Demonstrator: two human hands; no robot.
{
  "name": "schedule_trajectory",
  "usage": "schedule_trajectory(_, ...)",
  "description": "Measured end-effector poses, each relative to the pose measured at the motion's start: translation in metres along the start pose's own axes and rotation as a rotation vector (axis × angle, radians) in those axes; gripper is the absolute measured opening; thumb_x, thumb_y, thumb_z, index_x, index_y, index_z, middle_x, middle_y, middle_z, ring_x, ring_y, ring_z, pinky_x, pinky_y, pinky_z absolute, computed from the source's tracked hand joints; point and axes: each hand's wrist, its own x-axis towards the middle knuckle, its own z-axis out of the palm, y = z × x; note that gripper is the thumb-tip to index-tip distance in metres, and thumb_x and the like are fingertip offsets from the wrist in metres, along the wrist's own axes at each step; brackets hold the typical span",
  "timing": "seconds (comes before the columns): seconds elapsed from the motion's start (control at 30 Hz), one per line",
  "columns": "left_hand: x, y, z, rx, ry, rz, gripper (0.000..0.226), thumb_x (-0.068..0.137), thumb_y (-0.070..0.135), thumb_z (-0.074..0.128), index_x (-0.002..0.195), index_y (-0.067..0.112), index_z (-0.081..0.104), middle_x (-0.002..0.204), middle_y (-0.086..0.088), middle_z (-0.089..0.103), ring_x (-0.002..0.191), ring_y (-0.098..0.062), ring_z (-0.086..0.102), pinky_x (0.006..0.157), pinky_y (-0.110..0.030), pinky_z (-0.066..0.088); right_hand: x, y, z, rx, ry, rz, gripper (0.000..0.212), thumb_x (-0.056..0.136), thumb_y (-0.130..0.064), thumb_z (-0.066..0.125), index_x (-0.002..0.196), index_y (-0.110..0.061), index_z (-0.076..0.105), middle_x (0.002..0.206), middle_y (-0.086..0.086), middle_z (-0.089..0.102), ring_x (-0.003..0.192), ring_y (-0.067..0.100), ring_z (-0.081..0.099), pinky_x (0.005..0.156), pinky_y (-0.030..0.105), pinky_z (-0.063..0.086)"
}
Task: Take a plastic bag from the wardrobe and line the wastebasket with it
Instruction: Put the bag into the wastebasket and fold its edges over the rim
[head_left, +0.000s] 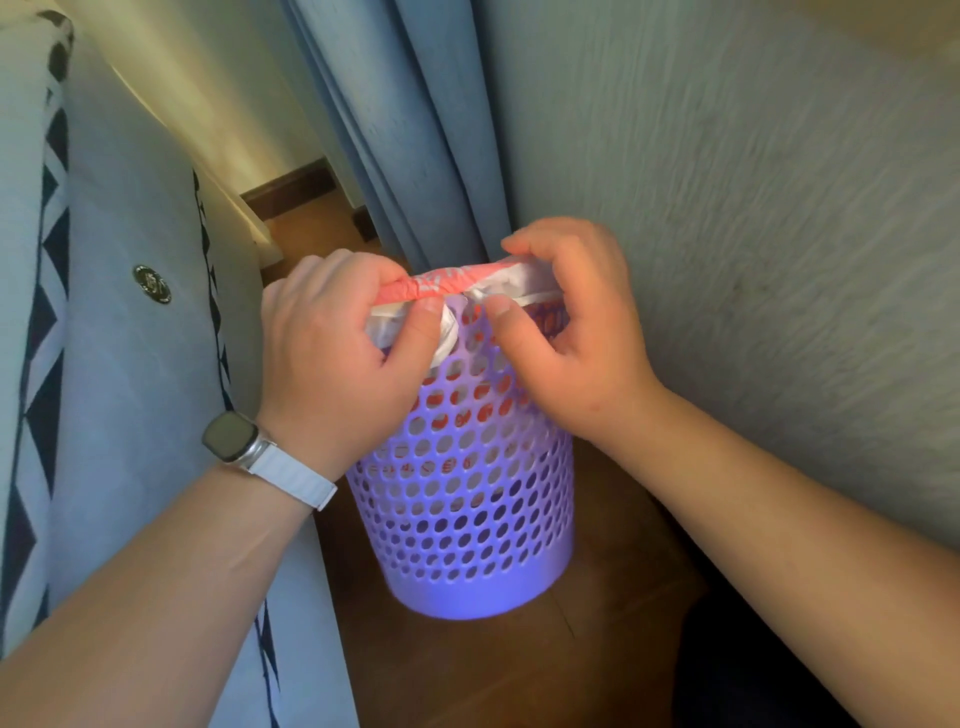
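Note:
A purple perforated wastebasket (467, 519) stands upright on the wooden floor between a sofa and a wall. A white plastic bag with red print (457, 285) hangs inside it, its edge folded over the rim. My left hand (337, 353), a watch on its wrist, grips the bag's edge at the near left of the rim. My right hand (571, 332) pinches the bag's edge at the near right of the rim. Red print shows through the holes of the basket.
A grey sofa arm with a black-and-white pattern (130, 312) stands close on the left. Blue curtains (405, 130) hang behind the basket. A textured grey wall (753, 234) rises on the right. Wooden floor (597, 649) surrounds the basket.

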Motion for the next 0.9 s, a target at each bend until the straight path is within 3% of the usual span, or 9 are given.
schedule_trajectory(0.17, -0.001, 0.002, 0.002, -0.03, 0.002, -0.005, 0.024, 0.088, 0.034, 0.053, 0.081, 0.011, 0.057, 0.077, 0.006, 0.047, 0.075, -0.016, 0.045, 0.072, -0.041, 0.041, 0.0, 0.01, 0.001, -0.01, 0.033, 0.051, 0.036, 0.085, -0.035, 0.062, 0.103, -0.004, 0.065, 0.106, 0.008, 0.063, 0.103, 0.024, 0.058, 0.092, 0.049, 0.044)
schedule_trajectory(0.37, -0.002, 0.005, 0.0, -0.076, -0.032, 0.033, 0.026, 0.088, 0.035, 0.055, 0.086, 0.01, 0.062, 0.08, 0.007, 0.05, 0.077, -0.018, 0.05, 0.074, -0.042, 0.042, 0.001, 0.005, -0.001, -0.05, 0.089, 0.061, 0.024, 0.08, -0.03, 0.062, 0.084, -0.007, 0.059, 0.089, -0.001, 0.053, 0.085, 0.025, 0.053, 0.078, 0.048, 0.044)
schedule_trajectory(0.53, -0.003, 0.012, 0.0, 0.016, -0.071, 0.112, 0.03, 0.09, 0.039, 0.055, 0.099, 0.015, 0.068, 0.09, -0.003, 0.065, 0.085, -0.027, 0.057, 0.08, -0.042, 0.04, -0.006, -0.001, 0.003, -0.156, 0.036, 0.012, 0.029, 0.081, -0.035, 0.061, 0.085, -0.006, 0.06, 0.089, 0.008, 0.059, 0.088, 0.024, 0.051, 0.083, 0.049, 0.041)
schedule_trajectory(0.73, -0.004, 0.006, 0.002, -0.021, -0.158, 0.15, 0.03, 0.093, 0.036, 0.05, 0.097, 0.012, 0.067, 0.086, -0.005, 0.061, 0.08, -0.024, 0.053, 0.072, -0.043, 0.041, -0.009, -0.002, 0.006, -0.124, -0.002, 0.057, 0.03, 0.082, -0.037, 0.061, 0.088, -0.008, 0.06, 0.089, 0.005, 0.058, 0.085, 0.022, 0.052, 0.079, 0.043, 0.041)
schedule_trajectory(0.9, -0.004, 0.001, 0.002, 0.002, -0.156, 0.141, 0.026, 0.09, 0.029, 0.049, 0.085, 0.007, 0.062, 0.079, -0.007, 0.057, 0.074, -0.02, 0.045, 0.065, -0.039, 0.04, -0.011, -0.001, 0.009, -0.051, -0.062, 0.072, 0.028, 0.082, -0.034, 0.063, 0.094, -0.01, 0.061, 0.093, 0.002, 0.059, 0.089, 0.023, 0.056, 0.081, 0.049, 0.044)
